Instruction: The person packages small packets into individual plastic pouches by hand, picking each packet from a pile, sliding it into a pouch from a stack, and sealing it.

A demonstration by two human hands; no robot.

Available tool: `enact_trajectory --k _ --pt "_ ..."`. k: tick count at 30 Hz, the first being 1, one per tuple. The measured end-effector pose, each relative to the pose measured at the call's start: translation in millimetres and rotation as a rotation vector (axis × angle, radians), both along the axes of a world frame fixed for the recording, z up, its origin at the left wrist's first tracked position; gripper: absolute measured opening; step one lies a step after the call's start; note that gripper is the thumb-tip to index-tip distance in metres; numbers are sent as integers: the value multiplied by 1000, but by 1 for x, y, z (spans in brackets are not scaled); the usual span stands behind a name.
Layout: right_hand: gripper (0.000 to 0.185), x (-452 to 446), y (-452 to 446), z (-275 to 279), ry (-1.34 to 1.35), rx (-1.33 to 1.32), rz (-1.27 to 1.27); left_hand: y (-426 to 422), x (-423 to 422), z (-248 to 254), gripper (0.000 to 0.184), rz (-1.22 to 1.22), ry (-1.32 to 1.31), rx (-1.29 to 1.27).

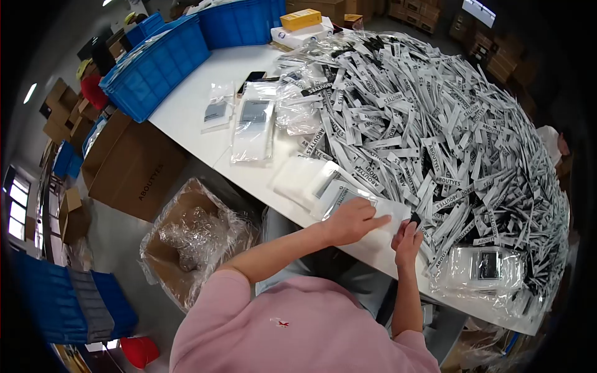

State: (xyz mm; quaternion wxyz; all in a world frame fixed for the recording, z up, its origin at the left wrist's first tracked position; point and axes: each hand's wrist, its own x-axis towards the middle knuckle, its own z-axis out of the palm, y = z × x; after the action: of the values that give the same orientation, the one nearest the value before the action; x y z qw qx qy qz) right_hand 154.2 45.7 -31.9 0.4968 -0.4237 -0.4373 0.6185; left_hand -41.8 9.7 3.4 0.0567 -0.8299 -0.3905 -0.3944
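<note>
Near the table's front edge lies a flat white plastic bag (379, 235) with a printed grey panel. My left hand (351, 222) rests on it, fingers curled against the bag and one finger reaching right. At the bag's right end my right hand (407, 241) pinches a narrow packet with a dark end (415, 218); how far it reaches into the bag is hidden. A stack of similar white bags (305, 180) lies just left of my hands. Beyond them spreads a large heap of slim white packets (398, 124) marked ABOUTYES, with some black ones among them.
More clear bags (254, 127) lie farther back on the white table (186, 96), and a bag pile (479, 270) sits at the right. Blue crates (158, 68) stand at the far left. A plastic-lined carton (193, 242) is on the floor beside a large brown carton (134, 165).
</note>
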Motion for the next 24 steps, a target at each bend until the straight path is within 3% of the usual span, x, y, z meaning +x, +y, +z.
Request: enact_trajectory --k 2,5,8,10,11,12,14,15,19,21,22,24 --pt "19 -3 4 29 -163 -94 88 1 0 1 35 -47 58 58" --pt "19 -11 6 41 -138 -81 84 1 -5 6 37 -97 188 144" --pt "18 -8 12 43 -195 -43 111 -3 2 12 39 -91 50 -53" --pt "18 -18 5 51 -497 468 139 -10 14 13 39 34 -331 -367" --pt "20 -22 3 50 -632 576 147 -9 14 15 27 -57 -495 -612" --pt "20 -25 3 50 -627 578 153 -5 13 12 27 -49 -494 -609" --pt "21 -28 3 54 -799 877 99 6 12 1 19 -80 -865 -889" --pt "20 -27 3 59 -796 822 165 5 12 4 12 -99 -956 -948" --pt "15 -32 11 59 -571 563 242 7 15 15 8 -55 -1002 -769" --pt "10 -39 12 62 -742 896 131 12 15 22 11 30 -621 -268" --pt "11 -41 11 67 -750 996 86 15 11 22 11 24 -622 -272" --pt "14 -41 11 73 -777 1029 125 19 1 20 20 24 -519 -558"
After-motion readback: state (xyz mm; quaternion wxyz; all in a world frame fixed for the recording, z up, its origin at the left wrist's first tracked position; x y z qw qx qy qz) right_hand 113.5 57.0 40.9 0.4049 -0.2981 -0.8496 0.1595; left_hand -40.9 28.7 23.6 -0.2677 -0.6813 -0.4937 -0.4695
